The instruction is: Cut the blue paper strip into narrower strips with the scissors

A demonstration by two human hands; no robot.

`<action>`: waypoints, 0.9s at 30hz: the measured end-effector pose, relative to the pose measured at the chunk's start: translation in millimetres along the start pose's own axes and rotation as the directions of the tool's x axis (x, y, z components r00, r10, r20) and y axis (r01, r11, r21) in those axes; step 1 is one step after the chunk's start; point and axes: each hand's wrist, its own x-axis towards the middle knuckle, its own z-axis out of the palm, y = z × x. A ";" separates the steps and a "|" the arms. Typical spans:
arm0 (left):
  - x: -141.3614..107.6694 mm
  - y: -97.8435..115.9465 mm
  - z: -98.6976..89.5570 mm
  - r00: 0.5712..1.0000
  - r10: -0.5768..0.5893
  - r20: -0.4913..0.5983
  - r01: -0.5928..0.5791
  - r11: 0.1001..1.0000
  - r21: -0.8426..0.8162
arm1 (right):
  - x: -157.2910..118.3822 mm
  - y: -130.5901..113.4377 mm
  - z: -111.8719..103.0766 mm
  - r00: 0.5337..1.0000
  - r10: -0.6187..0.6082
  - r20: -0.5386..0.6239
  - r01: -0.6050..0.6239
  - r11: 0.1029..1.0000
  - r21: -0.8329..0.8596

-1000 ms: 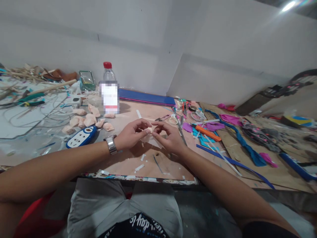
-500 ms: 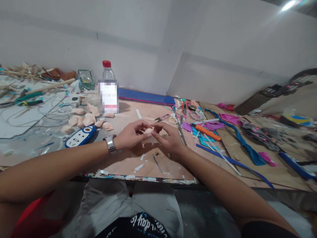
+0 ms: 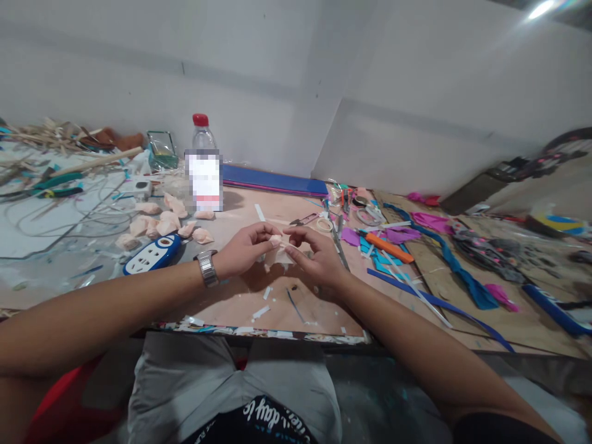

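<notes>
A small piece of peach paper [image 3: 274,255] is pinched between both hands above the middle of the table. My left hand [image 3: 247,250], with a metal watch at the wrist, grips it between thumb and fingers. From the other side my right hand [image 3: 317,256] has thumb and forefinger closed on it. Part of the piece is hidden behind the fingers. Several crumpled peach paper pieces [image 3: 169,223] lie to the left, beside a blue and white power strip [image 3: 152,254].
A red-capped bottle [image 3: 203,179] stands behind the peach pieces. Along the wall lies a blue stack of sheets [image 3: 272,179]. To the right are scissors [image 3: 305,219], a tape roll [image 3: 324,224], an orange cutter [image 3: 386,246] and a twisted blue strip [image 3: 456,271]. Green-handled pliers [image 3: 58,180] lie far left.
The fingers have shifted slightly on the peach paper, and more of it shows hanging below them. Both hands stay in nearly the same spot.
</notes>
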 end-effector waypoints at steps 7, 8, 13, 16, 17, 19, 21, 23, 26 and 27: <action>-0.6 -0.8 -0.6 1.000 -0.016 0.002 0.016 1.000 0.017 | -0.7 -0.8 -0.5 1.000 0.006 0.009 -0.006 1.000 -0.006; -0.9 -1.4 -0.4 1.000 -0.017 0.004 0.017 1.000 0.019 | -0.4 -1.7 -0.9 1.000 0.009 0.020 -0.009 1.000 -0.011; -3.8 -2.4 1.5 0.993 -0.010 0.114 0.013 1.000 -0.026 | 2.1 -4.0 -1.5 0.985 0.022 0.169 -0.014 0.999 -0.048; -5.4 -0.7 2.9 0.986 -0.038 0.160 0.041 0.999 -0.015 | 3.1 -4.6 -1.2 0.971 0.003 0.237 0.008 0.999 -0.046; -5.6 -0.1 3.2 0.986 -0.049 0.160 0.049 0.999 0.002 | 3.2 -5.0 -1.1 0.972 -0.003 0.234 0.013 0.999 -0.044; -5.1 0.4 3.5 0.992 -0.043 0.116 0.040 0.999 0.028 | 3.4 -5.8 -0.9 0.981 0.004 0.195 0.004 0.999 -0.042; -3.4 -0.2 2.6 1.000 -0.012 0.019 0.011 0.999 0.052 | 3.6 -5.3 -0.5 0.993 0.032 0.111 -0.029 0.999 -0.030; -1.0 -1.5 0.5 0.996 0.018 -0.091 -0.012 0.997 0.070 | 3.9 -2.4 0.1 0.997 0.074 0.006 -0.074 0.997 0.007; 1.6 -2.5 -2.9 0.985 0.020 -0.172 -0.007 0.997 0.077 | 4.4 5.6 0.9 0.988 0.118 -0.104 -0.110 0.990 0.086; 1.8 -2.1 -3.5 0.984 0.015 -0.179 0.000 0.997 0.081 | 4.5 8.4 1.0 0.984 0.123 -0.127 -0.110 0.989 0.103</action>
